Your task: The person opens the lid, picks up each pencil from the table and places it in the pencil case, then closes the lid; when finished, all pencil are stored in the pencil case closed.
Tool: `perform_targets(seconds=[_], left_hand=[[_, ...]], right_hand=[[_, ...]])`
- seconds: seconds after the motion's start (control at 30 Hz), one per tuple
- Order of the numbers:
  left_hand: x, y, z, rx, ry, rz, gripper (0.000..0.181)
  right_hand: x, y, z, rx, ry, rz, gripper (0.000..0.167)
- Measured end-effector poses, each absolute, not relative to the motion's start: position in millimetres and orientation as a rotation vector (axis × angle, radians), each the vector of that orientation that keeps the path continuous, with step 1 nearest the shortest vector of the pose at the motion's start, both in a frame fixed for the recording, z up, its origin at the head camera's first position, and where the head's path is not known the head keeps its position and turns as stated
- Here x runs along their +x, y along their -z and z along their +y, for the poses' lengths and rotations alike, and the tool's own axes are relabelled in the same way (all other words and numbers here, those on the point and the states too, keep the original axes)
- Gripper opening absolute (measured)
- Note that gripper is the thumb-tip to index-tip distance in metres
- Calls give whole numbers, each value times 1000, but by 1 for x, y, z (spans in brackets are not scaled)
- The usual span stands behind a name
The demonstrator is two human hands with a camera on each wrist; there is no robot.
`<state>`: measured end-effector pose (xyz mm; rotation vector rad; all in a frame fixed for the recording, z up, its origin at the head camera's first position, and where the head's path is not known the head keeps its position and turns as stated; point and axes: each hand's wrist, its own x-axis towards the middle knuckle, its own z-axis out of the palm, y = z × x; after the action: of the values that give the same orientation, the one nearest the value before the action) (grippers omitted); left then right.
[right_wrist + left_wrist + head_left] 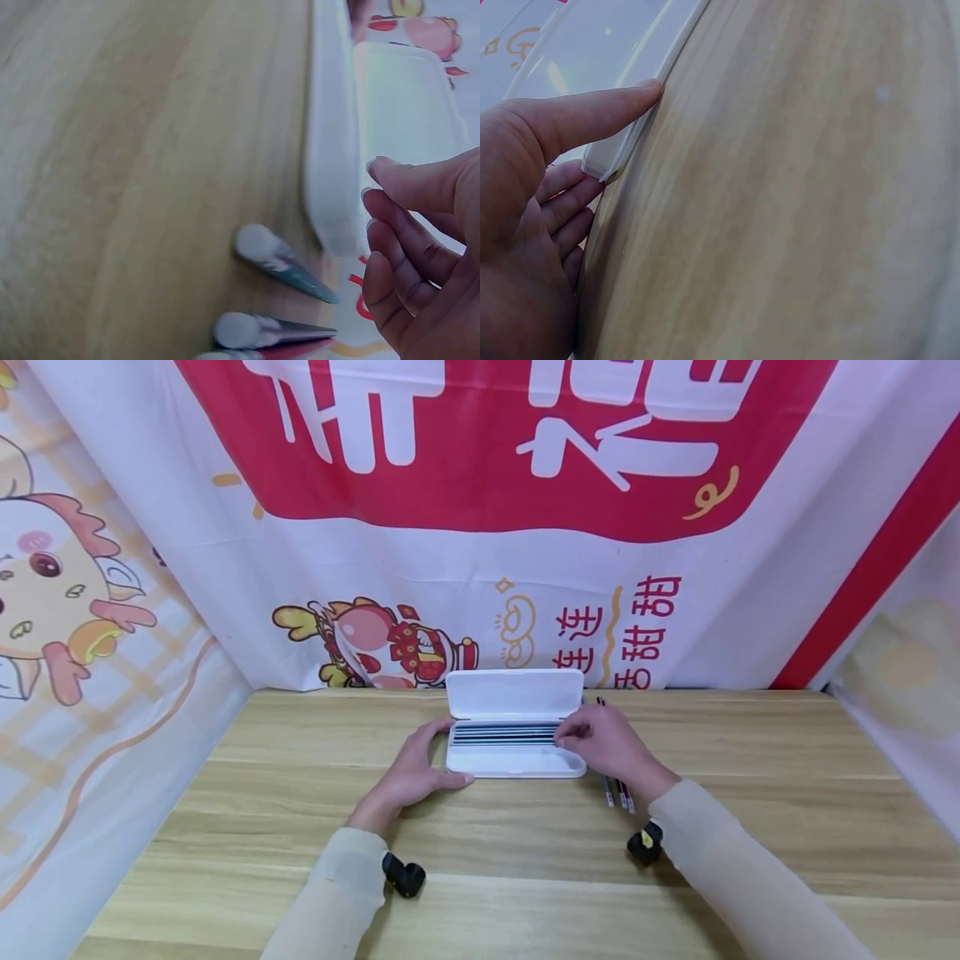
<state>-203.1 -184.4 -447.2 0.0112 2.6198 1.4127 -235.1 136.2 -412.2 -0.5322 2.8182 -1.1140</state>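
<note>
A white pencil case (516,764) lies on the table with its lid (515,693) raised at the back. Several dark and teal pencils (502,734) lie side by side inside. My left hand (411,770) holds the case's left end, thumb along the front edge and fingers round the side. Above the case's right end is my right hand (600,739), its fingertips near the pencils' ends. In the right wrist view its fingers (409,187) are bent loosely, with no pencil visible between thumb and forefinger.
Several loose pencils with pale ends (621,793) lie right of the case, partly under my right hand; a teal pencil (300,277) is among them. A printed cloth (360,568) hangs behind the table's back edge. Wood-grain tabletop (517,877) extends in front.
</note>
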Motion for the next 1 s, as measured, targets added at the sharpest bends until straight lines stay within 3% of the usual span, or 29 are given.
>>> perform_targets(seconds=[0.47,1.0], left_hand=[[-202,446,-184,21,-1430,2619,96],[-203,447,-183,10,-1408,2628,96]], right_hand=[[-212,394,165,-336,1372,2821,16],[-193,410,193,-74,1456,2759,23]])
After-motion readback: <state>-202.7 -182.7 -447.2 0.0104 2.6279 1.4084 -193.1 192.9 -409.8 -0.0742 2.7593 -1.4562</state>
